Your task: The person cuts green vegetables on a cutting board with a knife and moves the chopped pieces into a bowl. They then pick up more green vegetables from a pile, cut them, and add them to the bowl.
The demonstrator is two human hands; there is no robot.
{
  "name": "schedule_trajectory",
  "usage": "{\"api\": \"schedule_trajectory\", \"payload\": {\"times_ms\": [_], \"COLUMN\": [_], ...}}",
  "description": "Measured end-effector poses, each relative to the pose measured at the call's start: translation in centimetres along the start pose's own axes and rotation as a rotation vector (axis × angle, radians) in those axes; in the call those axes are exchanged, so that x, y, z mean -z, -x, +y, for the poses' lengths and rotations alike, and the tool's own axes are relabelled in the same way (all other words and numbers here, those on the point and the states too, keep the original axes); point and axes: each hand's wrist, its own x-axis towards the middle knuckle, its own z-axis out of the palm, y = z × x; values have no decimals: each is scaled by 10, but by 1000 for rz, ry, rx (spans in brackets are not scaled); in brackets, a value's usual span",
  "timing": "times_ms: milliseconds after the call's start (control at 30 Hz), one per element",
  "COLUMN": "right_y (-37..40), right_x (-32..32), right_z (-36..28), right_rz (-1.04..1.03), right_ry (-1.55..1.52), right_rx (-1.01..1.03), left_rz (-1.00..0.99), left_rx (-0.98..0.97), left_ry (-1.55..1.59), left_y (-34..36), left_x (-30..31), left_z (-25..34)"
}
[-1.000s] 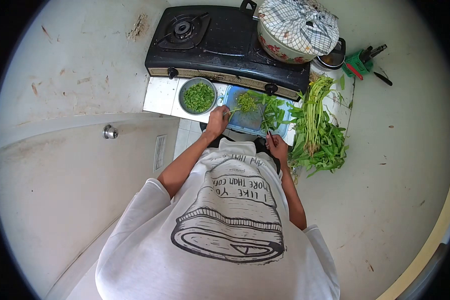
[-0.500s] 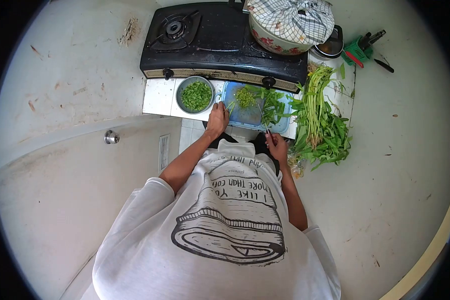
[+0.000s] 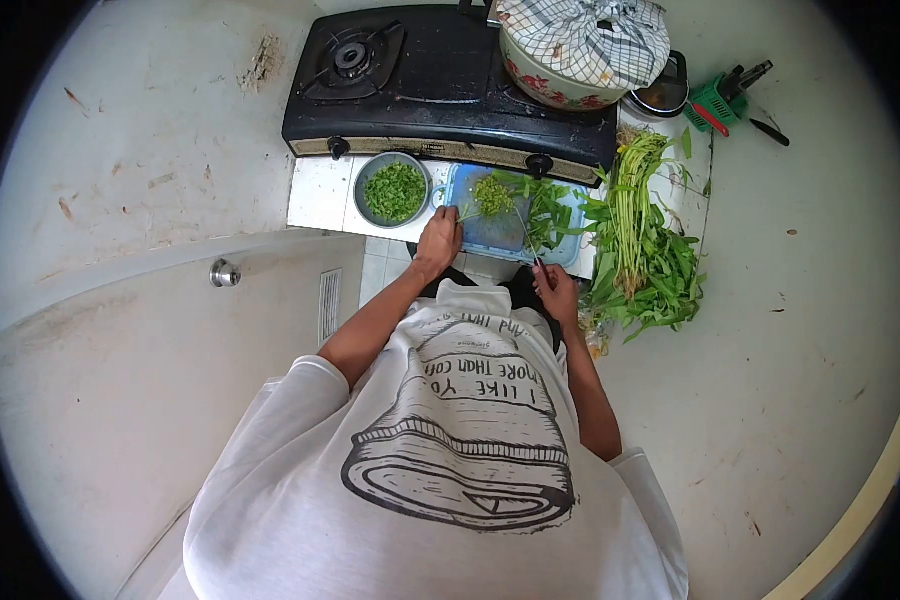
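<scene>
My right hand [image 3: 558,294] grips a knife [image 3: 529,238] by its handle, and the thin blade points away over the blue cutting board [image 3: 492,242]. My left hand [image 3: 439,242] is at the board's left edge, its fingers closed on thin green stems [image 3: 466,213]. Between the hands, a small pile of chopped stems [image 3: 492,195] lies on the board. Leafy greens [image 3: 547,215] rest to the right of the blade. A grey bowl [image 3: 427,190] holding chopped greens [image 3: 394,192] stands left of the board.
Behind the board is a black two-burner stove [image 3: 440,75], with a cloth-covered flowered pot [image 3: 555,92] on its right side. A large bunch of leafy greens [image 3: 638,225] lies to the right. Farther back are a lidded pot [image 3: 660,97] and a green basket [image 3: 712,101] of utensils.
Both hands stay almost in place, the left still at the board's edge and the right still on the knife. The whole view has shifted very slightly.
</scene>
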Motion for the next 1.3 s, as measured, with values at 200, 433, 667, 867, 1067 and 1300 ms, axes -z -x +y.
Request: {"api": "schedule_trajectory", "payload": {"times_ms": [200, 433, 667, 867, 1067, 1300], "right_y": [-2, -11, -20, -25, -31, -31], "right_x": [1, -11, -26, -37, -44, -40], "right_z": [-8, -42, -76, -72, -60, -69], "right_rz": [5, -62, -197, -247, -244, -244], "right_ry": [26, 131, 186, 285, 319, 318], "right_rx": [37, 80, 121, 211, 295, 181], "left_rz": [-66, -2, 48, -23, -61, -96], "left_rx": [-62, -58, 170, 100, -145, -152], "left_ry": [15, 75, 221, 152, -85, -188], "left_y": [-21, -14, 17, 31, 36, 40], "left_x": [17, 19, 21, 12, 4, -9], "left_z": [-4, -2, -6, 3, 10, 3]}}
